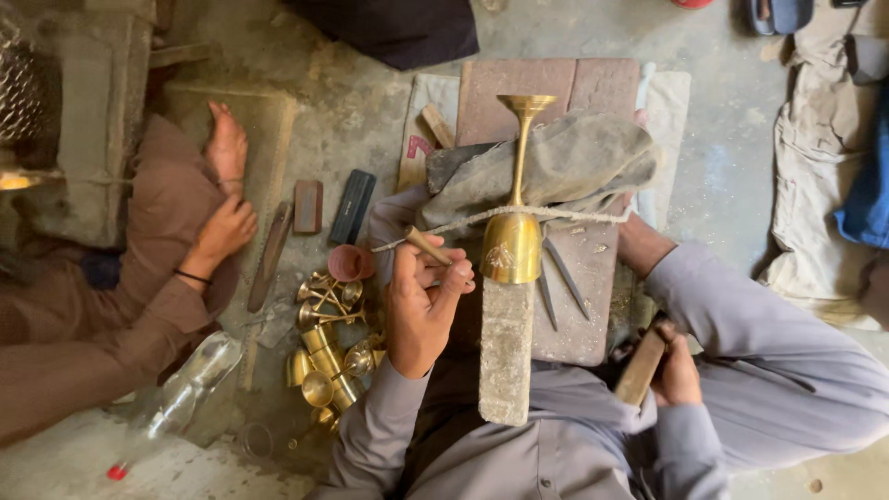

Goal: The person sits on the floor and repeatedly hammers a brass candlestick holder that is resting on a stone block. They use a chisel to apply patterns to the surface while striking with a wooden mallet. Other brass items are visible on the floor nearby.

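A brass goblet [512, 243] lies on a long stone block [506, 352], its stem pointing away from me and a cord tied across its cup. My left hand [421, 296] grips a small wooden-handled chisel [427, 245] just left of the cup, tip toward the engraved brass. My right hand [679, 372] sits low at my right knee, closed around a wooden mallet handle [642, 368]. A grey cloth [565, 167] is bunched behind the goblet's stem.
A pile of small brass goblets and cups [329, 347] lies at my left. Two metal punches [558, 278] rest on the brick slab [593, 306]. Another person in brown [148, 268] sits at the left, beside a dark case [352, 206] and a plastic bottle [181, 398].
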